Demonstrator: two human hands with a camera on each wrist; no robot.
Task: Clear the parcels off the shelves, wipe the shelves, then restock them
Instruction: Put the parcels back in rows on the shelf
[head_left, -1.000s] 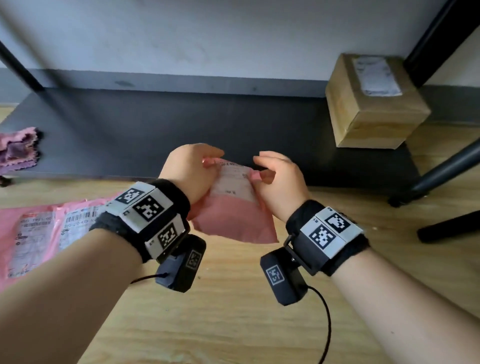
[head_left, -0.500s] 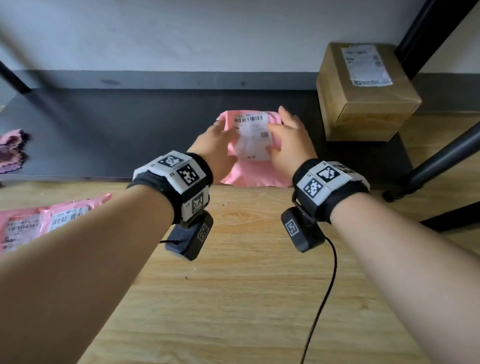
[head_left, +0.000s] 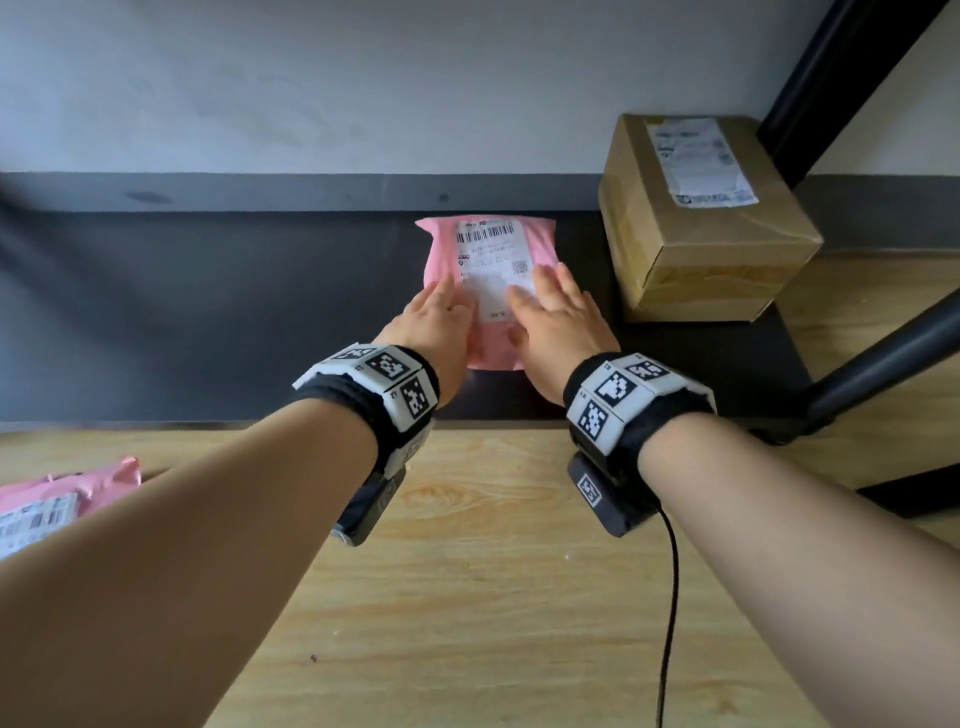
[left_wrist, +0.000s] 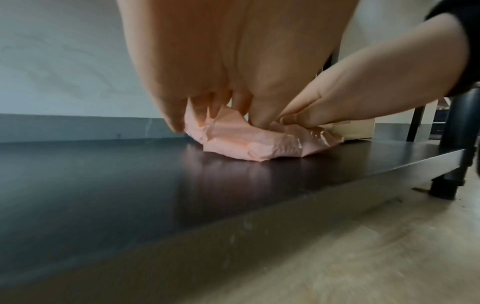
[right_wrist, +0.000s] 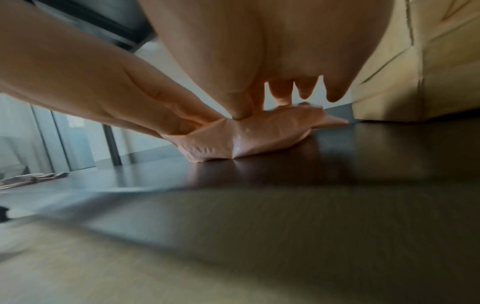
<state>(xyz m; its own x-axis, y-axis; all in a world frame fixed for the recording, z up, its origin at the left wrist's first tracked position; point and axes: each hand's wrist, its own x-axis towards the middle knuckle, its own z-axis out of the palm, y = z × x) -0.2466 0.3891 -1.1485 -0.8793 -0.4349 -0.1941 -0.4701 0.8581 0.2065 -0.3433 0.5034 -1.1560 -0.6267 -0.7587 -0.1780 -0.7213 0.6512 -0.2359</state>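
left hand (head_left: 439, 325) laid flat on the near left part of a small pink plastic mailer parcel with a white barcode label (head_left: 488, 260), fingers straight and slightly spread, pressing down. right hand (head_left: 563, 322) the same on the near right part, fingers extended, thumb (right_wrist: 237, 107) dug into the crinkled pink film. neither hand curled round anything; both flat and wide on top of the parcel. seen from the left wrist: left fingers (left_wrist: 174, 115) pointing down onto the pink film (left_wrist: 249, 144), right hand (left_wrist: 363, 98) coming in from the side with its fingertips on the same parcel. seen from the right wrist: left hand (right_wrist: 103, 86) reaching in from the left onto the parcel's edge (right_wrist: 233, 139).

parcel lying flat on the dark, glossy bottom shelf board (head_left: 208, 312), label up, far end close to the grey skirting at the wall. just to its right on the same shelf, apart from it, a brown cardboard box with clear tape and a white shipping label (head_left: 711, 223), standing close to the right hand. black metal shelf post (head_left: 831, 78) rising behind the box, another black tube (head_left: 893, 358) slanting across at the right.

black wristbands with white coded marker blocks (head_left: 389, 384) on both wrists, a black cable (head_left: 670, 597) trailing from the right one. light wood-grain floor (head_left: 493, 597) in front of the shelf. another pink mailer with a barcode label (head_left: 57, 504) lying on that floor at the far left, well apart from the shelf parcel. crumpled cloth (right_wrist: 33, 179), blurred, at the far left end of the shelf in the right wrist view.
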